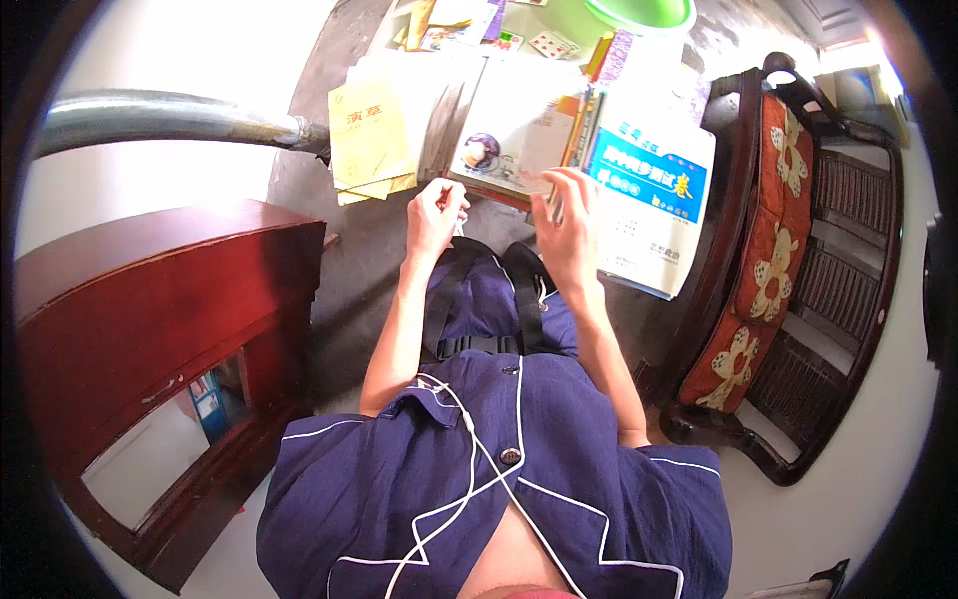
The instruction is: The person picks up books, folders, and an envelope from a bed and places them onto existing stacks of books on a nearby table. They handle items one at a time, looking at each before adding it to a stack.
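Note:
My left hand is closed at the table's near edge, fingertips pressed together. A small whitish bit shows below its fingers, too small to name. Across from it my right hand is raised with fingers bent and thumb apart, and nothing shows in it. Just beyond both hands lies a white-covered book with a round purple picture, on top of other books. A yellow exercise book lies to the left in a loose pile. Close to my right hand is a blue-and-white test booklet.
Playing cards and a green basin are at the table's far end. A dark wooden bench with red flowered cushions stands on the right. On the left are a red-brown wooden cabinet and a metal pipe.

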{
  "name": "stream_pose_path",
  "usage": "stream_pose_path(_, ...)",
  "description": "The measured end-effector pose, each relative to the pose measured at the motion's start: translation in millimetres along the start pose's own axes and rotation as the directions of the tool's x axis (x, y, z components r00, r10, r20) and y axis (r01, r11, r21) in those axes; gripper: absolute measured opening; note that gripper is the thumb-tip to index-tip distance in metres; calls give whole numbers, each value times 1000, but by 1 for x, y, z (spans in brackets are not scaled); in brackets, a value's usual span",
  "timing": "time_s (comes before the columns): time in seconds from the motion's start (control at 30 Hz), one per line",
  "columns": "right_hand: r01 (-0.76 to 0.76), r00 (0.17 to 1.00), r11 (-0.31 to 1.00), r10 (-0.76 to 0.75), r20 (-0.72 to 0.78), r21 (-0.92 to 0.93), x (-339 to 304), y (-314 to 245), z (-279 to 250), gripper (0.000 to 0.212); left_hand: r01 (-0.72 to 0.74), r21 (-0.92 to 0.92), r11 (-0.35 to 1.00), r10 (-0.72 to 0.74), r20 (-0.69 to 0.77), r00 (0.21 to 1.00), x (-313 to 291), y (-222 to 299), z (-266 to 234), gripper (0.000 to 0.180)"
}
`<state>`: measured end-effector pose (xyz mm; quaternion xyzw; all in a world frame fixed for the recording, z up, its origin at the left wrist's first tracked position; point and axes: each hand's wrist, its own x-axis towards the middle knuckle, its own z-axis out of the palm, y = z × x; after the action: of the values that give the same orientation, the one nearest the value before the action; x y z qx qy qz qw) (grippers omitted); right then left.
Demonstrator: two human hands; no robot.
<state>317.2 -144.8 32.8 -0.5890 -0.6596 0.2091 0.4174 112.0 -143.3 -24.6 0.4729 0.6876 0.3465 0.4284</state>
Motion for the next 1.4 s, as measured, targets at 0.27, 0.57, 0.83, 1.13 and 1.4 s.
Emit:
stream_pose_path(0.27, -202, 937, 967, 145, 317, 154, 7, -26, 139, 19, -28, 42, 999, 33, -114, 993, 62, -66, -85, 24)
stream_pose_path(0.57, -229, 889, 946, 300, 346, -231, 10, 14, 306, 28, -32, 443, 896, 143, -219, 965, 143, -156, -196, 25)
stream_pose_path(0.83, -330, 866, 913, 394, 307, -240, 18, 19, 316, 29, 102, 467, 879, -15, -185, 983, 152, -167, -207, 28)
stream_pose_path(1.13, -274, 899, 947, 314, 306, -169, 16, 23, 315, 30, 62, 488, 871, 59, -228, 972, 149, -167, -201, 23)
stream_pose_path(1.4, -264, 837, 932, 349, 423, -247, 22, 5, 303, 30, -51, 450, 891, 186, -261, 947, 131, -193, -197, 19)
